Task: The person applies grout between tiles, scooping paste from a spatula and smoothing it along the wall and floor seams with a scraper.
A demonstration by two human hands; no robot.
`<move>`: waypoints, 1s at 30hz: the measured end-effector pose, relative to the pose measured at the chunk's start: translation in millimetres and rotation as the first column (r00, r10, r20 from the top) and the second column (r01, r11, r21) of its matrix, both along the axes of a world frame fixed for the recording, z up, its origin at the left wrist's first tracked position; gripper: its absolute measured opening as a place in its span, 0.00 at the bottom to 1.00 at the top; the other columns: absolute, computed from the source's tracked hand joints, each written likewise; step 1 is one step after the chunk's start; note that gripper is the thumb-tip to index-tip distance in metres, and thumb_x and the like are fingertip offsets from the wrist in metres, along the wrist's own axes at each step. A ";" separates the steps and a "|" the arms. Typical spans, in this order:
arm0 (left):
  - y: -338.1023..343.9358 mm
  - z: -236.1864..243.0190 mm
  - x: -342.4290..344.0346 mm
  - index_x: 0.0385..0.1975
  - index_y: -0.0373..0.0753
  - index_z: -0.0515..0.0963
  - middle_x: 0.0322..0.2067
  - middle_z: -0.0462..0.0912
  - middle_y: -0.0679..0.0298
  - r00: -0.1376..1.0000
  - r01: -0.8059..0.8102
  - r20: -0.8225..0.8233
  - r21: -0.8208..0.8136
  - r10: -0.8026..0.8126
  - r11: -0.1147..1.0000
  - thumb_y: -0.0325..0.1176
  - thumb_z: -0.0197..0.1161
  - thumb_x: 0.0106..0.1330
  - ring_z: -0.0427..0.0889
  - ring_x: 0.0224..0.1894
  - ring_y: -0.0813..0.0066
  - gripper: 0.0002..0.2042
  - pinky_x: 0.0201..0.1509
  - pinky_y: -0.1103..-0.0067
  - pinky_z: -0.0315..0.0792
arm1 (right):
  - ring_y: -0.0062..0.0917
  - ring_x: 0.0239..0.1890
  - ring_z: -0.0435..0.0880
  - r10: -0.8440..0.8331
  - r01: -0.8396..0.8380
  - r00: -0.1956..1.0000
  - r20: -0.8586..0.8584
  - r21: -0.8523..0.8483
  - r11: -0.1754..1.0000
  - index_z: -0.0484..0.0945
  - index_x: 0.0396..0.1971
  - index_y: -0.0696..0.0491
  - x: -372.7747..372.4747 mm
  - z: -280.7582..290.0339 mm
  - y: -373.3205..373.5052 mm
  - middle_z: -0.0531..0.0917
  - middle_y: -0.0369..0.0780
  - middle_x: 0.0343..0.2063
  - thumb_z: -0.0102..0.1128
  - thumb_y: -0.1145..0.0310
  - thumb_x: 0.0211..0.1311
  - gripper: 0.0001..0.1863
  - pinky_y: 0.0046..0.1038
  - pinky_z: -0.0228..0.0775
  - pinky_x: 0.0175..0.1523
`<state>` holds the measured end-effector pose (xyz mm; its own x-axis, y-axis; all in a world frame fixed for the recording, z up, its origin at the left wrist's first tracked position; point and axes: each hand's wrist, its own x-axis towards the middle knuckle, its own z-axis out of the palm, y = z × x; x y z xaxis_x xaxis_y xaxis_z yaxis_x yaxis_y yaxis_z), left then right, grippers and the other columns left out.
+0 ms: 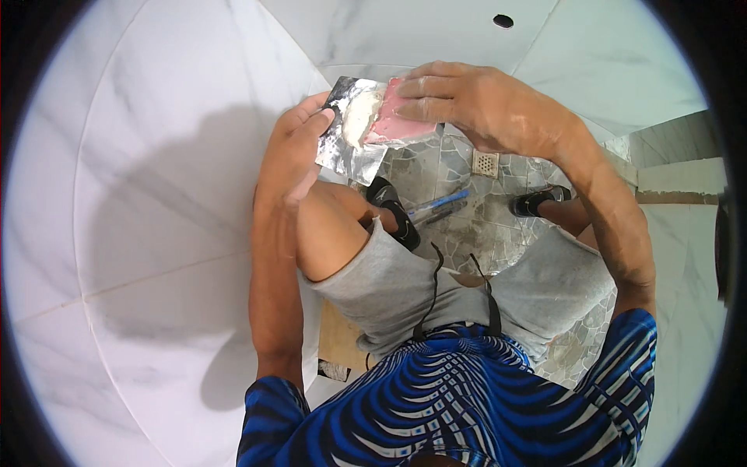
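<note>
My left hand [292, 148] grips the edge of a thin, dark, shiny flat plate [352, 159], thumb on top. A mound of white paste [361, 114] lies on the plate, with smears of it around. My right hand [498, 109], dusted with white, has its fingers laid over a flat pink spreader [405, 126]. The spreader's left edge meets the paste, and white residue coats its lower edge. The right thumb and the spreader's underside are hidden.
White marble-patterned wall tiles [171, 156] rise close on the left and ahead; the far one has a dark hole [503, 21]. Between my feet, a blue-handled tool [440, 204] lies on the stone-patterned floor, nearer than a square drain grate [485, 164]. A ledge [678, 177] stands at right.
</note>
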<state>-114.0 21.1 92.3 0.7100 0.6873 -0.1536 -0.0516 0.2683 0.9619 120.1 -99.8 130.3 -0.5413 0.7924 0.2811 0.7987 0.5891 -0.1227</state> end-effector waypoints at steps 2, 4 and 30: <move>0.5 -1.8 0.5 0.51 0.24 0.68 0.39 0.79 0.56 0.998 -0.053 -0.043 -0.067 0.050 0.996 0.25 0.46 0.66 0.80 0.39 0.77 0.16 0.44 0.82 0.74 | 0.37 0.58 0.70 0.024 -0.024 1.000 -0.003 -0.045 0.999 0.74 0.50 0.53 4.6 2.9 4.4 0.75 0.39 0.53 0.62 0.83 0.34 0.33 0.33 0.70 0.59; 3.9 -3.8 1.2 0.51 0.24 0.68 0.40 0.79 0.56 0.994 -0.079 -0.077 -0.071 0.074 0.994 0.25 0.46 0.66 0.80 0.40 0.76 0.16 0.44 0.81 0.74 | 0.38 0.54 0.73 0.020 -0.023 0.999 -0.043 -0.080 0.997 0.75 0.48 0.54 9.6 4.9 7.8 0.76 0.41 0.50 0.61 0.83 0.39 0.28 0.35 0.71 0.56; -15.1 -3.7 -68.6 0.54 0.23 0.66 0.46 0.75 0.52 0.704 -0.215 -0.500 0.527 0.505 0.822 0.29 0.50 0.63 0.72 0.50 0.70 0.21 0.58 0.76 0.62 | 0.23 0.34 0.72 -0.919 -0.488 -0.316 -0.235 -0.790 0.370 0.70 0.39 0.57 -53.0 -445.7 154.4 0.72 0.36 0.35 0.59 0.65 0.62 0.13 0.34 0.72 0.47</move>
